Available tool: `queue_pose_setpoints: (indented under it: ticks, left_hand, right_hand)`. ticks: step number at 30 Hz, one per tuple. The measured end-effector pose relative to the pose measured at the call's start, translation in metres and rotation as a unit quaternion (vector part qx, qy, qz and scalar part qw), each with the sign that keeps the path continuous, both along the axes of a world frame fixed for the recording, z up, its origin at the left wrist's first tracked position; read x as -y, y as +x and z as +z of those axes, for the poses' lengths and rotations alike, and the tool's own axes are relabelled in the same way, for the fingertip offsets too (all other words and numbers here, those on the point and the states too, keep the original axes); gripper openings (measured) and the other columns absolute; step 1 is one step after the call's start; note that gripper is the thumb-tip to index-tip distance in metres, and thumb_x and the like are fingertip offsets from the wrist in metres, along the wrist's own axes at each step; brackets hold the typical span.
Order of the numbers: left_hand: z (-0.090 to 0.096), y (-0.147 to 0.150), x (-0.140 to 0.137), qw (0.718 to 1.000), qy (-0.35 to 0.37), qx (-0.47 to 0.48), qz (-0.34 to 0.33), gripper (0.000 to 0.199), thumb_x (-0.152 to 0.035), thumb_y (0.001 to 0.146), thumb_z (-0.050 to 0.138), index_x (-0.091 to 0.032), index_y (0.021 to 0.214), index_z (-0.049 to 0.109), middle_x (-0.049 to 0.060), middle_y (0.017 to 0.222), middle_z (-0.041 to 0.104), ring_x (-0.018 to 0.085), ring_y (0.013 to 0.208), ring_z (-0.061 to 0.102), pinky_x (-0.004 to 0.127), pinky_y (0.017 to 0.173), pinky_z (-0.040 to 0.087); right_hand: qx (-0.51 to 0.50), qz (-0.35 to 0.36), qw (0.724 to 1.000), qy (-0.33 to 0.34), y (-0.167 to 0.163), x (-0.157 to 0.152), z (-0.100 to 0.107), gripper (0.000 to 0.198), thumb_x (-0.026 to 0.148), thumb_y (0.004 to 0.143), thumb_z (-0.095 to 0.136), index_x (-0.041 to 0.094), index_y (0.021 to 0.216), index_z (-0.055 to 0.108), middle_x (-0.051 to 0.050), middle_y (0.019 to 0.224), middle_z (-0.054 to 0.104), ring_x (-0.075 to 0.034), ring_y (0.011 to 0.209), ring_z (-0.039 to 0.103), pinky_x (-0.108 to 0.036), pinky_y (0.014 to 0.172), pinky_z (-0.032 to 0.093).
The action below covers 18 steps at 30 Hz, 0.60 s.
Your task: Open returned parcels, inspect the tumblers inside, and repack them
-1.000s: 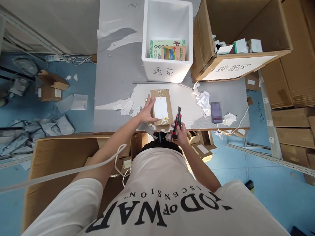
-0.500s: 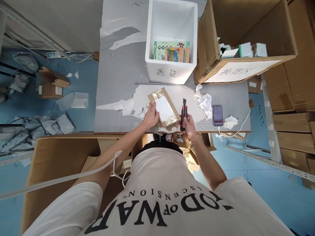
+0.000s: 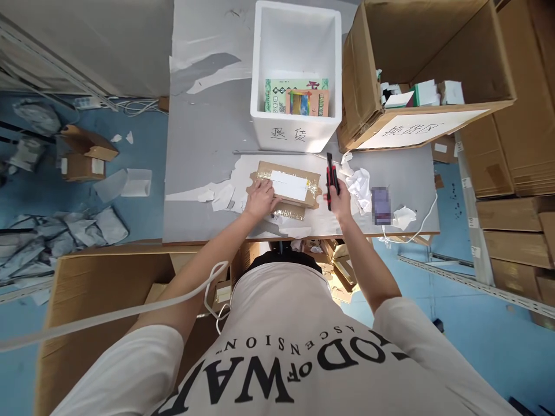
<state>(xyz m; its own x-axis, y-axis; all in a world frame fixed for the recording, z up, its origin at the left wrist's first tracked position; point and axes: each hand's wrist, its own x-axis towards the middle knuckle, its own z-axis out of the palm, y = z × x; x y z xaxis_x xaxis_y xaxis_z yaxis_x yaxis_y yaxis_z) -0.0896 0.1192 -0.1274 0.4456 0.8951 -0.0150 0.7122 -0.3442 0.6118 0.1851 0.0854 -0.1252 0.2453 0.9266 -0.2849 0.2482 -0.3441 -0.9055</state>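
One taped cardboard box [image 3: 310, 199] is laid on the bench [image 3: 203, 133], near the edge closest to the wearer, with a white label [image 3: 289, 185] turned upward. Its 9 o'clock end is gripped by the left hand [image 3: 260, 200], the fingers being spread over the top and the thumb set along the near side. At 3 o'clock, just beside the box and apart from it, a red-and-black utility knife [image 3: 332, 184] is held in the closed right hand [image 3: 341, 201], its tip pointed toward 12 o'clock. Crumpled white paper [image 3: 359, 188] is scattered beyond the knife, and farther out at 3 o'clock a phone [image 3: 381, 206] is placed. At 12 o'clock, books [image 3: 306, 104] are contained in a white foam box [image 3: 323, 130]. At 2 o'clock, small cartons [image 3: 433, 92] are held in a large cardboard carton [image 3: 359, 81], whose front is marked with a handwritten sign [image 3: 405, 129]. Torn paper [image 3: 222, 195] is strewn at 9 o'clock.
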Motion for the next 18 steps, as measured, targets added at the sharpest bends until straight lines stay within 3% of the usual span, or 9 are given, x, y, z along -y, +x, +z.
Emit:
queue_pose_setpoints:
  ticks: [2, 6, 18]
  left_hand:
    - [-0.008, -0.001, 0.000, 1.000, -0.012, 0.014, 0.012, 0.037, -0.040, 0.087, 0.055, -0.013, 0.108, 0.068, 0.019, 0.133, 0.059, 0.036, 0.138, 0.041, 0.056, 0.118, 0.024]
    - [-0.017, -0.002, 0.002, 0.999, -0.016, 0.035, 0.029, 0.039, -0.045, 0.086, 0.056, -0.015, 0.108, 0.067, 0.018, 0.135, 0.058, 0.034, 0.138, 0.042, 0.055, 0.119, 0.024]
    - [-0.018, -0.001, 0.004, 0.998, -0.030, 0.046, 0.041, 0.044, -0.047, 0.081, 0.062, -0.014, 0.110, 0.066, 0.018, 0.138, 0.057, 0.037, 0.138, 0.042, 0.057, 0.118, 0.022]
  right_hand:
    - [-0.012, -0.030, 0.999, -0.023, 0.005, 0.026, -0.002, 0.060, 0.046, 0.089, 0.049, 0.024, 0.144, 0.042, -0.004, 0.103, 0.067, -0.009, 0.057, 0.056, -0.024, 0.047, 0.051]
    - [-0.033, 0.005, 0.998, -0.060, 0.011, 0.058, -0.003, 0.071, 0.049, 0.085, 0.053, 0.029, 0.151, 0.036, -0.002, 0.099, 0.067, -0.007, 0.052, 0.054, -0.021, 0.037, 0.047]
    - [-0.012, -0.005, 0.998, -0.068, 0.002, 0.068, 0.008, 0.071, 0.050, 0.086, 0.054, 0.028, 0.151, 0.037, -0.001, 0.088, 0.065, -0.008, 0.052, 0.055, -0.020, 0.036, 0.050]
